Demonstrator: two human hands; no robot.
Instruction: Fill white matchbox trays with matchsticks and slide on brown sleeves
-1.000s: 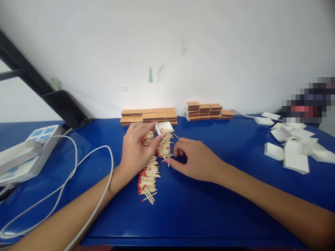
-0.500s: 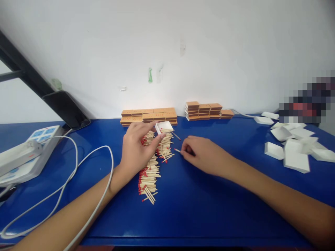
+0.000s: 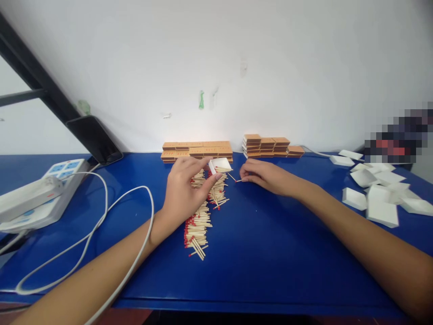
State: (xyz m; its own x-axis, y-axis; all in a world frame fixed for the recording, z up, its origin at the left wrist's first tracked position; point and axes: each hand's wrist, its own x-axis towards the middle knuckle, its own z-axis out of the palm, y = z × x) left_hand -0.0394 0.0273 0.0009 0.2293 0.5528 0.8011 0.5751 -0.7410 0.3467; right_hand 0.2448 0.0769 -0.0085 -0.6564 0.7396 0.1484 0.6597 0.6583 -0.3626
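My left hand [image 3: 186, 185] is closed on a small white matchbox tray [image 3: 222, 163], gripping it between thumb and fingers above the matches. A few matches lie inside along its near side. Below it, red-headed matches [image 3: 198, 228] form a long heap, and a shorter heap [image 3: 217, 192] sits to the right, partly hidden by the hand and tray. To the right of the tray, my right hand [image 3: 262, 175] pinches a single match [image 3: 239, 181] by its plain end. Its red head is beside a loose match [image 3: 231, 176] near the tray.
Orange matchboxes [image 3: 209, 150] are stacked along the wall, with another stack [image 3: 267, 146] farther right. Several empty white trays [image 3: 382, 212] lie scattered at the right. At the left are a power strip [image 3: 57, 198], a leaning phone [image 3: 96, 140] and a white cable [image 3: 149, 198] crossing my left forearm.
My right hand has moved away from me with the match, up beside the loose match near the tray. My left hand still holds the tray. The whole view has shifted slightly.
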